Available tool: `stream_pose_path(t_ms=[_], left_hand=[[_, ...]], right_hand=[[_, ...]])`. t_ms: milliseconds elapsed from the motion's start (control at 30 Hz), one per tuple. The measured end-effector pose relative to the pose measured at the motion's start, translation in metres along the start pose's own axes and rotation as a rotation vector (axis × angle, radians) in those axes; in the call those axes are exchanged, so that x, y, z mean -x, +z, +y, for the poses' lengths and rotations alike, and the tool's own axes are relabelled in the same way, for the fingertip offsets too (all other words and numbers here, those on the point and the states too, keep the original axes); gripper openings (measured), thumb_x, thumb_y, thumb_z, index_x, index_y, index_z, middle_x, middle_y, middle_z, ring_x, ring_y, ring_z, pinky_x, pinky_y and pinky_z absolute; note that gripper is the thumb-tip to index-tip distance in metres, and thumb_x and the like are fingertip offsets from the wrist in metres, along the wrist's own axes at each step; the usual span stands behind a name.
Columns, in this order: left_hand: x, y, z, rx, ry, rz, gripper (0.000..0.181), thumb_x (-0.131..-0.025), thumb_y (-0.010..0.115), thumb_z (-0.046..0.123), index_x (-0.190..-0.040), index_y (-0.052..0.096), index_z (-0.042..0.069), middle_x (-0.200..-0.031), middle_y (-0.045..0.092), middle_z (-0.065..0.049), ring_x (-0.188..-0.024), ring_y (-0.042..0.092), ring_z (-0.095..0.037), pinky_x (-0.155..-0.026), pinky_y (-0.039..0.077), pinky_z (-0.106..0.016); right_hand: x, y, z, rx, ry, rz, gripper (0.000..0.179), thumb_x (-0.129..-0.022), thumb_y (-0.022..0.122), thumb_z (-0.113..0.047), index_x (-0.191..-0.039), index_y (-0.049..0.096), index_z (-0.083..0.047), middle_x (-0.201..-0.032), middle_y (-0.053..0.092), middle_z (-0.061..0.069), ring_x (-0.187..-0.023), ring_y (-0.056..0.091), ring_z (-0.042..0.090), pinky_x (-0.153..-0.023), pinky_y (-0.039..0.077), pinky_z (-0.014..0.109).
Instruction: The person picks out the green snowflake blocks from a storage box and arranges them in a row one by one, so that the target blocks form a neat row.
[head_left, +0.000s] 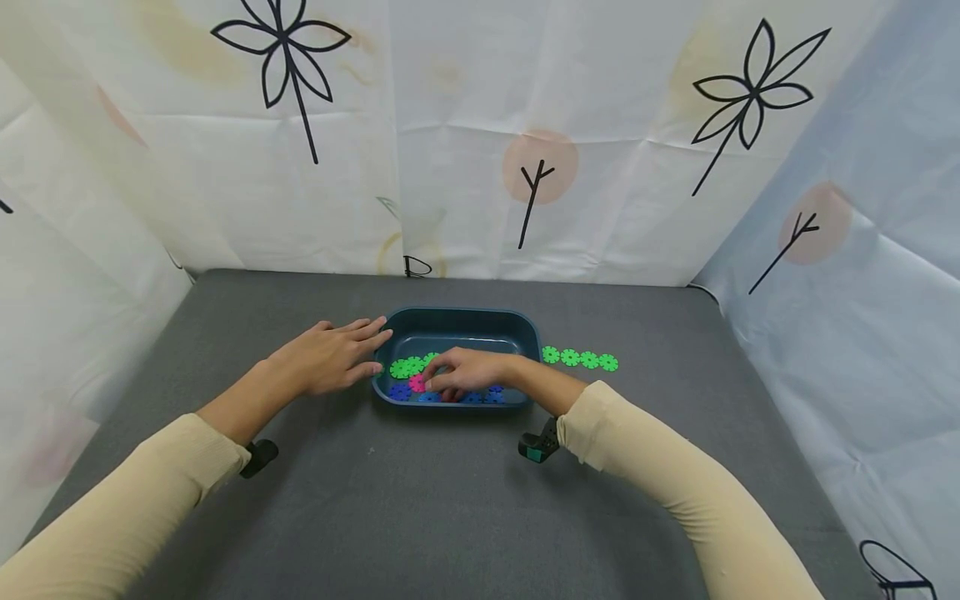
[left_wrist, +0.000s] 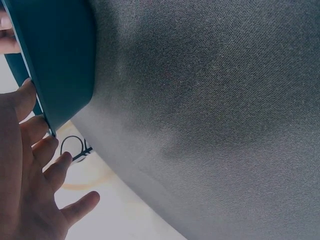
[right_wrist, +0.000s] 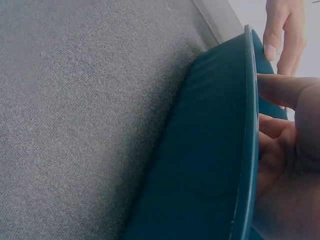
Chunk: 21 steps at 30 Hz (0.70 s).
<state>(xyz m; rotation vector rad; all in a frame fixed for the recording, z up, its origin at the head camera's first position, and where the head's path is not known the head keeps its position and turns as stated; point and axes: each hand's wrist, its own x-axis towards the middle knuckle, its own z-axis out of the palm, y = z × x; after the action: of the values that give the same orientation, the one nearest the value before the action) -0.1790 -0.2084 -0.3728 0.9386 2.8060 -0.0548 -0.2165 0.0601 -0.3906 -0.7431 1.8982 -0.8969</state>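
A dark teal tub [head_left: 465, 323] lies lengthwise across the grey table. In it are flower-shaped discs: green discs [head_left: 406, 367] at the left, a pink disc [head_left: 416, 383] just in front of them, and blue discs [head_left: 400, 392] along the near side. My right hand [head_left: 474, 372] reaches down into the tub over the discs, thumb beside the pink one. In the right wrist view the tub's wall hides its fingertips, so I cannot tell whether they pinch a disc. With fingers spread, my left hand [head_left: 330, 357] rests at the tub's left rim [left_wrist: 37, 92].
Several green flower discs [head_left: 580, 358] lie in a row on the grey table [head_left: 375, 500], just right of the tub. White curtains with plant drawings [head_left: 465, 200] hang behind and at both sides. A dark wrist device [head_left: 542, 442] hangs under the right wrist.
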Motion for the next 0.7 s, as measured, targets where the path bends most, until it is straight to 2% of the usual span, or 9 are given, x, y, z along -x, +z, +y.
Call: stream_pose_path(t_ms=[233, 400, 467, 533, 633, 700], left_hand=[[0.0004, 0.0002, -0.0002, 0.004, 0.0, 0.004, 0.062, -0.105, 0.048, 0.041, -0.154, 0.036, 0.006, -0.16, 0.03, -0.018, -0.144, 0.033, -0.037, -0.104, 0.035, -0.066], [0.0007, 0.0002, 0.0003, 0.007, 0.001, 0.003, 0.061, -0.105, 0.047, 0.041, -0.154, 0.036, 0.006, -0.16, 0.029, -0.019, -0.144, 0.033, -0.037, -0.104, 0.035, -0.066], [0.0007, 0.0003, 0.0005, 0.005, 0.0, 0.003, 0.061, -0.105, 0.047, 0.041, -0.154, 0.036, 0.006, -0.16, 0.03, -0.019, -0.144, 0.033, -0.037, -0.104, 0.035, -0.066], [0.0006, 0.0006, 0.0006, 0.005, -0.001, 0.004, 0.061, -0.105, 0.047, 0.041, -0.154, 0.036, 0.006, -0.16, 0.03, -0.019, -0.144, 0.034, -0.037, -0.104, 0.035, -0.066], [0.0005, 0.0011, 0.0006, 0.004, -0.002, 0.006, 0.062, -0.105, 0.048, 0.041, -0.154, 0.036, 0.006, -0.16, 0.03, -0.019, -0.144, 0.034, -0.036, -0.104, 0.035, -0.066], [0.0006, 0.0015, 0.0006, 0.001, -0.002, 0.009, 0.062, -0.105, 0.048, 0.04, -0.154, 0.036, 0.005, -0.16, 0.03, -0.019, -0.144, 0.034, -0.036, -0.104, 0.035, -0.066]], right_hand=[[-0.0028, 0.0007, -0.0004, 0.042, -0.025, -0.052, 0.04, -0.106, 0.048, -0.02, -0.141, 0.051, 0.001, -0.119, 0.064, 0.011, -0.099, 0.064, 0.015, -0.092, 0.052, 0.033], [-0.0047, 0.0037, -0.002, 0.089, -0.065, -0.092, 0.039, -0.106, 0.047, -0.014, -0.141, 0.05, 0.002, -0.11, 0.061, 0.004, -0.083, 0.054, 0.011, -0.078, 0.048, 0.025], [-0.0045, 0.0047, -0.0028, 0.1, -0.078, -0.103, 0.037, -0.105, 0.046, -0.011, -0.139, 0.051, 0.003, -0.101, 0.059, 0.004, -0.076, 0.049, 0.012, -0.073, 0.044, 0.024], [-0.0043, 0.0053, -0.0033, 0.108, -0.088, -0.103, 0.036, -0.105, 0.046, -0.009, -0.138, 0.052, 0.003, -0.099, 0.058, 0.003, -0.073, 0.048, 0.011, -0.071, 0.043, 0.023], [-0.0046, 0.0056, -0.004, 0.15, -0.114, -0.113, 0.037, -0.105, 0.044, -0.008, -0.139, 0.053, 0.004, -0.103, 0.059, 0.006, -0.073, 0.048, 0.011, -0.071, 0.043, 0.023], [-0.0054, 0.0061, -0.005, 0.183, -0.127, -0.109, 0.037, -0.105, 0.044, -0.008, -0.139, 0.053, 0.004, -0.116, 0.062, 0.008, -0.079, 0.05, 0.01, -0.074, 0.045, 0.022]])
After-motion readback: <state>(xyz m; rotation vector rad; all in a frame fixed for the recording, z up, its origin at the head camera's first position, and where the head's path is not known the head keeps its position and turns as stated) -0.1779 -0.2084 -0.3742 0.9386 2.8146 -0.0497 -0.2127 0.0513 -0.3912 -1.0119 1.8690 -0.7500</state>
